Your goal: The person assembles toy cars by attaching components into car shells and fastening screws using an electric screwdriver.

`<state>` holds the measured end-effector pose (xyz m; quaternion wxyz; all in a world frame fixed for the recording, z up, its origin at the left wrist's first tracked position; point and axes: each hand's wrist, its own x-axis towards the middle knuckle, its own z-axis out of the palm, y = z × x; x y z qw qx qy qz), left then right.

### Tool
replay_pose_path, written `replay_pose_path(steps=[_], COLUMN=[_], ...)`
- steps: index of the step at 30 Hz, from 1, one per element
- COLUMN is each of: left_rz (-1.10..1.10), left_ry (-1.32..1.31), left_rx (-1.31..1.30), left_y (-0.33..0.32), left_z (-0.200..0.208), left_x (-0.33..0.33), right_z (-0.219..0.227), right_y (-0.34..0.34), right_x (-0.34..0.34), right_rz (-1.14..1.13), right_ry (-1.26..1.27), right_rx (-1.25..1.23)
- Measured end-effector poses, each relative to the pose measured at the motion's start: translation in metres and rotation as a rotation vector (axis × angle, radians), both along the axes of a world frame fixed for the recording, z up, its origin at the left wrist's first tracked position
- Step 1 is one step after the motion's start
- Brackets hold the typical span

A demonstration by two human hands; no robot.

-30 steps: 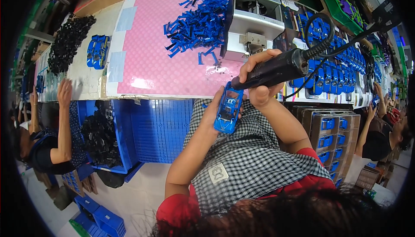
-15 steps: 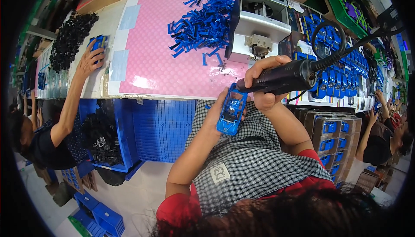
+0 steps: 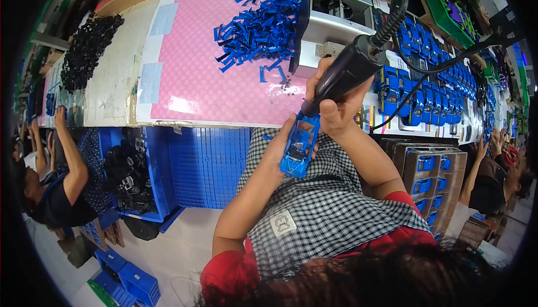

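Observation:
My left hand [image 3: 278, 145] is closed around a blue toy car body [image 3: 300, 149], held in front of my apron just off the table's near edge. My right hand [image 3: 342, 102] grips a black corded electric screwdriver [image 3: 346, 71], tilted so its lower end meets the far end of the car body. The tip itself is hidden. On the pink mat [image 3: 190, 43] beyond lies a heap of small blue plastic parts [image 3: 260, 27]. A grey metal machine [image 3: 319, 46] stands just past my right hand.
Rows of blue car bodies [image 3: 428, 102] cover the table at right, with the screwdriver's cable [image 3: 443, 69] passing above. Black parts [image 3: 89, 52] are piled at left. Below stand a blue bin [image 3: 207, 167] and a divided carton [image 3: 428, 181]. Co-workers [image 3: 61, 184] sit at both sides.
The screwdriver has swung more upright, its cable end moving up and left, while the car body stays nearly in place. The left co-worker's arm has drawn back from the table with a blue piece.

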<state>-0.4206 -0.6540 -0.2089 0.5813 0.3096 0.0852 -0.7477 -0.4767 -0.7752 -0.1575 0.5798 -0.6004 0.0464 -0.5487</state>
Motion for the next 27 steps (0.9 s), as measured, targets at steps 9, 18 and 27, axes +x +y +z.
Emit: replay_pose_path(steps=[9,18,27], left_rz=[0.014,0.027,0.013], left_ry=[-0.024,-0.062,-0.176], left_rx=[0.037,0.010,0.024], left_y=[0.001,0.000,0.009], left_z=[-0.003,0.003,0.025], left_x=[-0.004,-0.006,0.004], right_z=[-0.007,-0.001,0.031], right_y=[0.012,0.004,0.020], right_x=[-0.007,-0.031,-0.041], right_rz=[-0.100,-0.094,-0.156], right_ry=[0.021,0.189,-0.305], right_rx=[-0.130,-0.395,-0.072])
